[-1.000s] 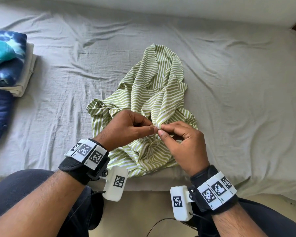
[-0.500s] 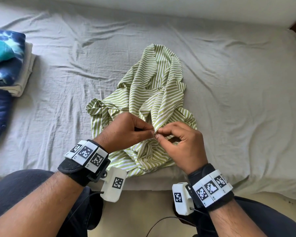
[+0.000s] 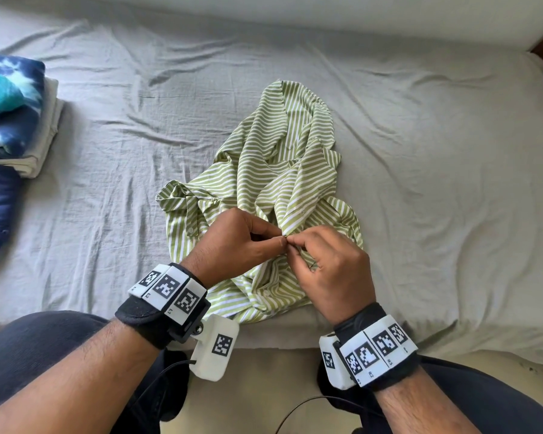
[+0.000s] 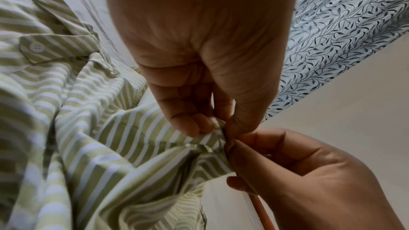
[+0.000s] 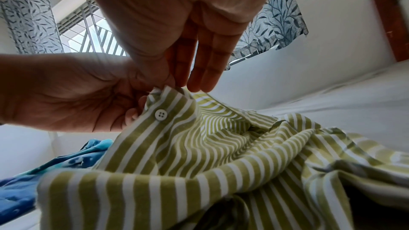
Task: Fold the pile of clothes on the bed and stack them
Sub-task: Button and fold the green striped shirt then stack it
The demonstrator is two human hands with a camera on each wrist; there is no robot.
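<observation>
Bed (image 3: 420, 126) — striped shirt (image 3: 279, 158), folded stack (image 3: 16, 114).

**Two hands pinch one striped edge**

The left hand (image 4: 199, 50) reaches down from the top and pinches a bunched edge of the green-and-white striped shirt (image 4: 88, 146) between thumb and fingertips. The right hand (image 4: 309, 181) pinches the same edge just beside it (thumbs touching). A white button (image 4: 36, 47) shows on a flap at the left.

Grey wrinkled sheet (image 3: 420, 158) covering the bed, beige floor (image 3: 264, 386) along its near edge, white wall (image 5: 332, 24), barred window (image 5: 88, 24) admitting daylight, leaf-patterned curtain (image 4: 343, 24), dark wooden frame (image 5: 387, 15) at the far right corner.
</observation>
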